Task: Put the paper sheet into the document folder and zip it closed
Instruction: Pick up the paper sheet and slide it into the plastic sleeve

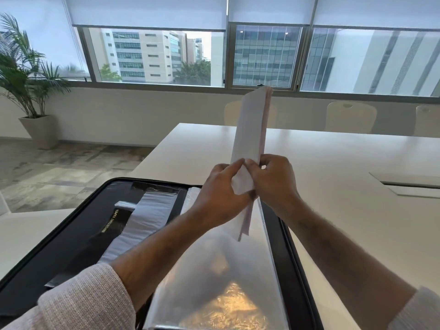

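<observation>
Glossy clear plastic sleeve (214, 270), matt paper sheet (250, 129)

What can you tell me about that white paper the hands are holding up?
The paper sheet is white, thin and blank on the side that shows. It stands almost upright, seen nearly edge-on, with a pinkish layer along its right edge. The left hand and right hand both pinch it near the bottom. Its lower end points down over a clear plastic sleeve in the open black document folder. It is not inside yet.
</observation>
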A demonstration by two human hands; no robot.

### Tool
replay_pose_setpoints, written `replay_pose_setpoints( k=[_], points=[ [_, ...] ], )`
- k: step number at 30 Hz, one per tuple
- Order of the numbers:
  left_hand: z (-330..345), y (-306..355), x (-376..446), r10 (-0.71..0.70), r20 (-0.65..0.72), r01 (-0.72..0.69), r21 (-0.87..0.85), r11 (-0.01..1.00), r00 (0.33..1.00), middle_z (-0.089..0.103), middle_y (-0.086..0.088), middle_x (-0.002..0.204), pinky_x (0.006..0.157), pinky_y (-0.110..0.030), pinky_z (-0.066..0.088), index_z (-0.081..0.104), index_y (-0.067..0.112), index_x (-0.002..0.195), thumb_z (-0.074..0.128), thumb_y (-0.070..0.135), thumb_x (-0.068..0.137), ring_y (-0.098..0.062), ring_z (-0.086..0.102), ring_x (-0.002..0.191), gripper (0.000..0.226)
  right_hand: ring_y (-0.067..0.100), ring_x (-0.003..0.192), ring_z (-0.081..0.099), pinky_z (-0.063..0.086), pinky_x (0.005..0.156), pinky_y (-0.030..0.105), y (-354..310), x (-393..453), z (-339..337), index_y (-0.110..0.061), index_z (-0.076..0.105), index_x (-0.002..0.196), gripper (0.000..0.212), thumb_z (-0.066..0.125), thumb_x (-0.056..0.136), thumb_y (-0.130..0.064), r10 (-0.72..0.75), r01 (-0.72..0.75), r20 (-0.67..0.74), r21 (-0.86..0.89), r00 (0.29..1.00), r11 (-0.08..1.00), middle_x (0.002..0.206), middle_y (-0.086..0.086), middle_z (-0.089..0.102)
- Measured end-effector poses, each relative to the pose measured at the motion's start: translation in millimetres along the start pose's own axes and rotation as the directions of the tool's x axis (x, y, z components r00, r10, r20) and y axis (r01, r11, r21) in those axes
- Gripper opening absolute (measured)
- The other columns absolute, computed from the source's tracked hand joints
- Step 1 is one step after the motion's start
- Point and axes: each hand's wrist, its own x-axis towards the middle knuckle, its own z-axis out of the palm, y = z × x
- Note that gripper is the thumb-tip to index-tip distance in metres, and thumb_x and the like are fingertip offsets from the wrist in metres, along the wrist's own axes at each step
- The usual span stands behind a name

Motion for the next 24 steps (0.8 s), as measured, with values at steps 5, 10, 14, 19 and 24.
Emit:
replay_pose_setpoints(
  k=[5, 10, 14, 19, 24],
  points=[
    [-14.7, -19.8, 14.3, -0.050, -0.076, 0.045, -0.065, 0.997, 0.996, 0.057, 0.009, 0.124, 0.078, -0.022, 0.051, 0.056, 0.027, 0.133, 0.072, 0.047, 0.082, -0.009, 0.061, 0.102, 0.057, 0.026, 0.071, 0.071, 0.061, 0.067, 0.046, 15.6, 17.0, -1.7, -0.011, 0.074, 0.083, 0.023, 0.062, 0.091, -0.029, 0.129, -0.128, -0.013, 0.068, 0.992, 0.989, 0.084, 0.005, 0.074],
    [-26.4, -74.7, 30.5, -0.054, -0.113, 0.071, 0.153, 0.986, 0.992, 0.073, 0.008, 0.091, 0.077, -0.020, 0.050, 0.075, 0.022, 0.104, 0.071, 0.020, 0.086, -0.006, 0.063, 0.081, 0.018, 0.030, 0.063, 0.067, 0.058, 0.054, 0.042, 32.6, 29.4, -4.0, -0.010, 0.068, 0.065, 0.029, 0.065, 0.087, -0.029, 0.200, -0.184, -0.102, 0.153, 0.974, 0.971, 0.068, 0.003, 0.070],
    [-17.6, -117.1, 35.4, -0.072, -0.054, 0.085, 0.297, 0.951, 0.996, 0.072, 0.004, 0.099, 0.082, -0.028, 0.048, 0.076, 0.020, 0.100, 0.070, 0.025, 0.086, -0.012, 0.060, 0.088, 0.015, 0.022, 0.064, 0.066, 0.054, 0.053, 0.031, 47.2, 33.2, -2.9, -0.020, 0.067, 0.060, 0.030, 0.066, 0.086, -0.033, 0.248, -0.209, -0.172, 0.217, 0.953, 0.953, 0.068, -0.006, 0.071],
    [3.6, -148.6, 37.9, -0.151, -0.016, 0.145, 0.391, 0.909, 0.988, 0.066, 0.000, 0.115, 0.097, -0.036, 0.043, 0.074, 0.023, 0.110, 0.070, 0.040, 0.085, -0.024, 0.053, 0.112, 0.031, 0.018, 0.062, 0.058, 0.053, 0.066, 0.038, 61.9, 39.6, -0.9, -0.007, 0.067, 0.066, 0.033, 0.066, 0.086, -0.033, 0.305, -0.232, -0.200, 0.318, 0.931, 0.919, 0.064, -0.001, 0.066],
    [14.1, -161.3, 36.4, -0.102, -0.087, 0.131, 0.444, 0.887, 0.991, 0.065, 0.005, 0.110, 0.092, -0.039, 0.040, 0.074, 0.028, 0.104, 0.065, 0.047, 0.083, -0.024, 0.050, 0.108, 0.030, 0.017, 0.062, 0.052, 0.047, 0.063, 0.033, 74.6, 41.7, 6.8, -0.006, 0.064, 0.065, 0.031, 0.068, 0.086, -0.029, 0.384, -0.262, -0.225, 0.431, 0.896, 0.864, 0.063, 0.000, 0.060]
  ],
)
